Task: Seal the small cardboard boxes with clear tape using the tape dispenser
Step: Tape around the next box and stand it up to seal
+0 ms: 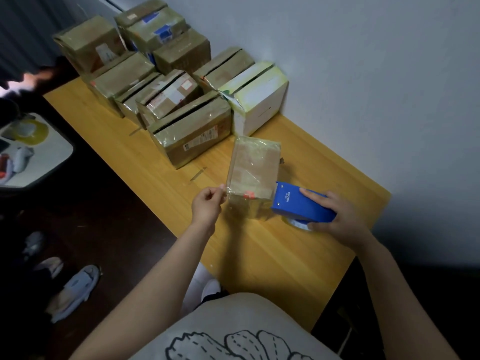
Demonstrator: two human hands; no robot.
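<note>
Small cardboard box (253, 175) lies on the yellow wooden tabletop (285, 258) right in front of me, wrapped in glossy clear tape, with a red mark on its near end.

My left hand (207, 205) is at the box's near left corner, fingers curled, thumb and forefinger pinching a bit of clear tape (225, 197) at the edge.

My right hand (336, 216) grips the blue tape dispenser (301, 203): forefinger laid along its top, thumb underneath by the tape roll (298, 224). The dispenser's front end touches the box's near right corner. The roll sits just above or on the tabletop; I cannot tell which.

Behind the box, toward the wall (363, 61), is a cluster of brown boxes (192, 128), packed close together, several with dark slits along the top seam. A white box (257, 105) stands at the right end of the cluster, nearest the wall.

On the dark floor to my left: a pale shoe (78, 289).
</note>
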